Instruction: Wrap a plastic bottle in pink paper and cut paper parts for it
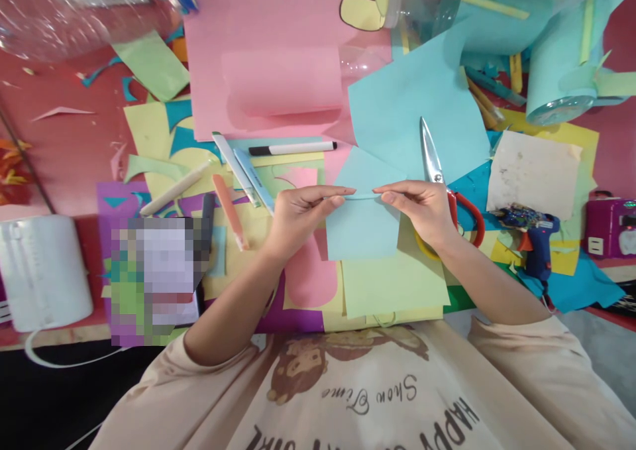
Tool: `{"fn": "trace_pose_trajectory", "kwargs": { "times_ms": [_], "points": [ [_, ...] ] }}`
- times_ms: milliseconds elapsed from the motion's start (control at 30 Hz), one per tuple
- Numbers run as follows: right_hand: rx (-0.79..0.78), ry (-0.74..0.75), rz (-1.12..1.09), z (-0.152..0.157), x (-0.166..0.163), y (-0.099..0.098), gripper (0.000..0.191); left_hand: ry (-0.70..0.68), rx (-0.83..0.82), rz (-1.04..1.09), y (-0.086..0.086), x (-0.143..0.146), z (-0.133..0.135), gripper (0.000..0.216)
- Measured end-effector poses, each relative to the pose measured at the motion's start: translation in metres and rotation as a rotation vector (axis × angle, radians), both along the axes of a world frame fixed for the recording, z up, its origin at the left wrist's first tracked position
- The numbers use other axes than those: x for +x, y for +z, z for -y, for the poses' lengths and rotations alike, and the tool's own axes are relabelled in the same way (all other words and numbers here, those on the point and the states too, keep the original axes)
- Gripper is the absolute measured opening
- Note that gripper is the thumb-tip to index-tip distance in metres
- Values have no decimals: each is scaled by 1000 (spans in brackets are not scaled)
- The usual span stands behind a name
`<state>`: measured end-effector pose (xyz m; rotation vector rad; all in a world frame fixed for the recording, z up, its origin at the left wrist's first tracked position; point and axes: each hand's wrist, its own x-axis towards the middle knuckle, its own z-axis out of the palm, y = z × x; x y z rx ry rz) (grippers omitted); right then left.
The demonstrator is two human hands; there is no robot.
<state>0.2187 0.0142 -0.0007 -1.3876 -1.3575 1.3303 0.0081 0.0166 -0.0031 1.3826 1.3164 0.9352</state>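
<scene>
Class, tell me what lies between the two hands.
In the head view, light blue paper spans the gap between the left hand and right hand.

Red tabletop (64, 148), bare mostly along the left side and in patches at far right, otherwise buried under overlapping coloured paper. Directly on the red at left: a white case (44, 271) by the near edge, orange leaf-like pieces (12, 153) farther back, a thin pink scrap (63, 111), and clear plastic (89, 22) in the far corner. Against the bare strip, a purple sheet (103, 228). At right, a magenta box (609, 211) close to the near edge.
</scene>
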Motion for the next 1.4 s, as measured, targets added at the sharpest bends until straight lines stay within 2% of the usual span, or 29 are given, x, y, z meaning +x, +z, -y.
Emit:
{"fn": "trace_pose_trajectory", "kwargs": {
  "times_ms": [167,400,600,833,1033,1233,1400],
  "points": [
    [6,-7,-36,-1,0,3,13,-14,4,11,3,-1,-2,30],
    [15,20,6,1,2,-1,18,-39,-26,-14,3,-3,-5,28],
    [49,168,-18,5,0,-5,19,-86,-8,-32,2,1,0,15],
    [91,223,59,4,-5,1,17,-127,83,-43,-2,4,5,12],
    [77,192,43,4,-4,-1,17,-88,105,-90,-1,4,6,12],
    [25,76,-49,1,-1,-4,14,52,60,-34,-1,3,3,10],
    [-4,36,-86,1,-1,-6,13,88,44,13,-1,2,2,11]
  ]
}}
